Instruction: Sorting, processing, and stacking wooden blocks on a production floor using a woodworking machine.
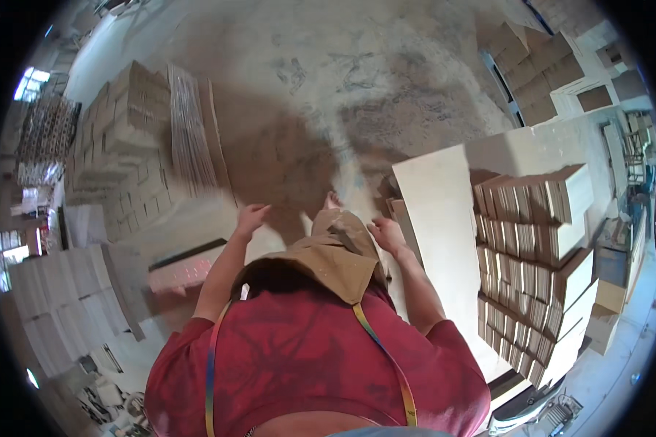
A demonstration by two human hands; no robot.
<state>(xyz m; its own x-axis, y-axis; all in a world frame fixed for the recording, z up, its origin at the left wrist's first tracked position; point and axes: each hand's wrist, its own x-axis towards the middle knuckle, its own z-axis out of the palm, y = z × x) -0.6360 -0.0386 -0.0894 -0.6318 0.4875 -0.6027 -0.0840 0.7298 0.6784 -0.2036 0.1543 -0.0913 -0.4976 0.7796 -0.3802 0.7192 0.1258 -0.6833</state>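
My left hand (251, 220) hangs in front of my body on the left, its fingers loosely bent and partly apart, with nothing visible in it. On the other side, my right hand (388, 234) is beside the edge of a pale board-topped table (436, 218), apart from it. Its fingers are loosely curled and hold nothing that I can see. Between the hands is a brown apron (321, 258) with a coloured neck strap (383, 342), worn over a red shirt. One foot (333, 199) shows ahead of the apron.
Several stacks of board pieces (536, 262) stand on the table at the right. Cardboard stacks (127, 138) and a bundle of long strips (189, 131) are on the left, with pale panels (65, 288) nearer. Cartons (536, 69) are at the far right. The floor (328, 80) is dusty.
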